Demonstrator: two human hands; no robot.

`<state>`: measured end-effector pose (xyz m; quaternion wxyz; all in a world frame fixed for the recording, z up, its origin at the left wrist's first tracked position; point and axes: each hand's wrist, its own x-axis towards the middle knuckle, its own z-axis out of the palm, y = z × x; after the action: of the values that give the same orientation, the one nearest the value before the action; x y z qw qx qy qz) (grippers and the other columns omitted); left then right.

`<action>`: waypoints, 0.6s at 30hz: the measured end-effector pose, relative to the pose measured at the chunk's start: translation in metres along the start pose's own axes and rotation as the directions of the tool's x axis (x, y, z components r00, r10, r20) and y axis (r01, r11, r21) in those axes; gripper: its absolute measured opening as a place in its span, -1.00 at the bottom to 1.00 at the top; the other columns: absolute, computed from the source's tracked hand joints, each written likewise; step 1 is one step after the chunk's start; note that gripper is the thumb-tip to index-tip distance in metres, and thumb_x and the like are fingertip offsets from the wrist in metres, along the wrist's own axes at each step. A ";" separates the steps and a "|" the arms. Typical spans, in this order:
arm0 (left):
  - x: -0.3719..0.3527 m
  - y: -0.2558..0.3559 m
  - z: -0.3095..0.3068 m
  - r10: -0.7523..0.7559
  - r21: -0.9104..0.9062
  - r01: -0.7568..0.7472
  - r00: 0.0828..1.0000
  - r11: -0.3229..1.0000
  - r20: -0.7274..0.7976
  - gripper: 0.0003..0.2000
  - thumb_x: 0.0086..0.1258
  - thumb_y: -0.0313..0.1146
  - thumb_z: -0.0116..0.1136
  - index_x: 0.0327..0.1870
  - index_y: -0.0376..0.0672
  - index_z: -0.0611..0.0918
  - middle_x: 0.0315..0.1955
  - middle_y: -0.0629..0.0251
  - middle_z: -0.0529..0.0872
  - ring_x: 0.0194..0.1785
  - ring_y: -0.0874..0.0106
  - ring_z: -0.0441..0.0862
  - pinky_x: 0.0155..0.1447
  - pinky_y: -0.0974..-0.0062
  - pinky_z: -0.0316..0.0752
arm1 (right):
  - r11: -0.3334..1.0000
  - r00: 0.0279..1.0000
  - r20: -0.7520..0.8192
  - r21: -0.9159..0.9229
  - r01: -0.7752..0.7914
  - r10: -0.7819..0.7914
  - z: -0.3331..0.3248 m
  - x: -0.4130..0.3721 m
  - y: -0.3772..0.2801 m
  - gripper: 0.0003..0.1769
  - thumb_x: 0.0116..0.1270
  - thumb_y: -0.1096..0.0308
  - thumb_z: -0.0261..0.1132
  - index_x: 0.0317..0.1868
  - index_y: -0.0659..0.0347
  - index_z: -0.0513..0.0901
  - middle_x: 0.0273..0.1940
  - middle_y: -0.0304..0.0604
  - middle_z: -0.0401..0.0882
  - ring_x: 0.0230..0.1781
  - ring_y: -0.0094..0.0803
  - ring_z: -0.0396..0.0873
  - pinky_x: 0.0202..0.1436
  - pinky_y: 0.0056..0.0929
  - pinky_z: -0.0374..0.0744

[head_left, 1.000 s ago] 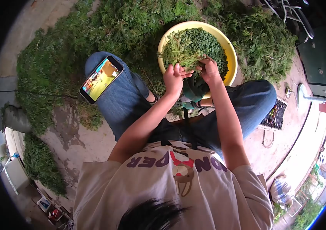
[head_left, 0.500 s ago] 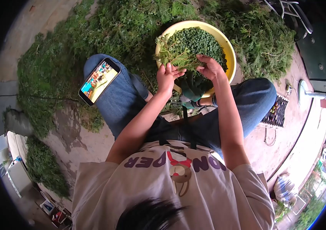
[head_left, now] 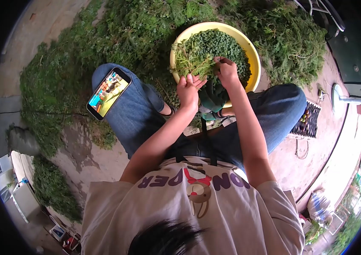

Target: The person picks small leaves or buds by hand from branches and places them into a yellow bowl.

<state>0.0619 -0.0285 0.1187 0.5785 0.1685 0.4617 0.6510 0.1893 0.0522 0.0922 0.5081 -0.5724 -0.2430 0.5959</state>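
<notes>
A leafy green sprig [head_left: 191, 61] lies over the near left part of a yellow basin [head_left: 253, 55], with its stem end in my left hand [head_left: 190, 88]. The fingers of that hand are closed round it. My right hand [head_left: 226, 70] is at the sprig's right side, above the basin, with fingers pinched; what they hold, if anything, is too small to tell. Small green berries [head_left: 220, 42] fill much of the basin. A dark green cloth-like thing [head_left: 211, 98] hangs at the basin's near edge, below my hands.
A phone [head_left: 109, 92] with a lit screen rests on my left thigh. Heaps of cut greenery [head_left: 138, 38] lie beyond and beside the basin. A black crate [head_left: 308, 121] with small round things stands right of my right knee. A metal-legged chair [head_left: 327, 12] is at the upper right.
My right hand has moved a little left and turned, its fingers now drawn together. My left hand and the sprig have shifted slightly.
</notes>
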 end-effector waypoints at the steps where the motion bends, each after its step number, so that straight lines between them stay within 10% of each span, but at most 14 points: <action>1: -0.002 0.002 -0.001 0.003 0.002 -0.003 0.999 1.000 -0.053 -0.76 0.43 -0.30 -0.23 -0.43 -0.26 0.31 -0.43 0.21 0.44 -0.27 0.32 0.54 -0.15 0.33 0.59 | 0.965 0.979 -0.079 -0.203 0.168 -0.187 -0.002 0.006 0.005 -0.93 0.20 0.62 0.06 -0.32 0.36 0.48 -0.52 -0.28 0.38 -0.58 -0.52 0.23 -0.58 -0.54 0.24; 2: -0.004 0.007 -0.002 0.006 0.004 -0.005 0.994 1.000 -0.108 -0.75 0.43 -0.29 -0.24 -0.44 -0.25 0.31 -0.42 0.20 0.45 -0.29 0.34 0.53 -0.15 0.34 0.59 | 0.773 0.881 -0.130 -0.550 0.317 -0.454 -0.016 0.011 -0.005 -0.91 0.21 0.57 0.10 -0.27 0.39 0.49 -0.54 -0.27 0.38 -0.61 -0.50 0.24 -0.57 -0.57 0.27; 4: -0.003 0.018 -0.009 -0.024 0.057 0.031 0.991 0.998 -0.134 -0.75 0.43 -0.28 -0.24 -0.44 -0.23 0.32 -0.36 0.17 0.47 -0.30 0.34 0.52 -0.16 0.32 0.58 | 0.997 0.999 -0.037 0.081 0.005 -0.002 -0.050 0.037 -0.016 -0.84 0.23 0.51 0.13 -0.21 0.42 0.50 -0.48 -0.19 0.46 -0.54 -0.41 0.40 -0.50 -0.58 0.36; 8: 0.003 0.021 -0.018 -0.177 0.065 0.180 0.983 0.982 -0.052 -0.74 0.41 -0.20 -0.21 -0.33 -0.23 0.34 -0.24 0.12 0.46 -0.14 0.30 0.49 0.02 0.25 0.48 | 0.950 0.967 0.252 0.307 -0.050 -0.031 -0.029 0.010 -0.039 -0.68 0.31 0.45 0.02 -0.01 0.52 0.33 -0.23 0.06 0.47 -0.19 -0.22 0.52 -0.10 -0.40 0.54; 10: 0.008 0.019 -0.025 -0.186 -0.027 0.188 0.980 0.982 0.068 -0.74 0.41 -0.20 -0.18 -0.44 -0.18 0.35 -0.28 0.11 0.49 -0.20 0.31 0.50 -0.02 0.24 0.49 | 0.958 0.947 0.322 0.269 -0.103 0.012 -0.025 0.003 -0.040 -0.54 0.35 0.35 -0.03 0.20 0.37 0.15 0.05 0.14 0.33 0.10 -0.09 0.34 0.14 -0.07 0.38; 13: 0.010 0.025 -0.030 -0.198 -0.040 0.204 0.973 0.978 0.122 -0.76 0.40 -0.19 -0.17 -0.41 -0.16 0.36 -0.31 0.20 0.51 -0.13 0.31 0.53 -0.02 0.27 0.46 | 0.840 0.963 0.266 -0.533 0.101 0.053 -0.017 -0.014 -0.044 -0.47 0.35 0.28 -0.01 0.31 0.04 0.11 0.35 -0.19 -0.06 0.32 -0.03 -0.02 0.20 -0.10 0.31; 18: 0.013 0.031 -0.028 -0.216 -0.058 0.227 0.964 0.972 0.153 -0.79 0.40 -0.21 -0.18 -0.37 -0.14 0.36 -0.38 0.30 0.51 -0.12 0.30 0.56 -0.06 0.30 0.46 | 0.960 0.883 0.394 -0.214 -0.183 0.256 0.011 -0.038 -0.047 -0.27 0.21 -0.22 0.01 0.19 0.20 0.29 0.10 -0.06 0.31 0.00 -0.32 0.38 -0.03 -0.38 0.43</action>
<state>0.0187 -0.0255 0.1244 0.6857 0.1412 0.4092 0.5851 0.1876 0.0384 0.1519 0.3224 -0.4971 -0.3296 0.7351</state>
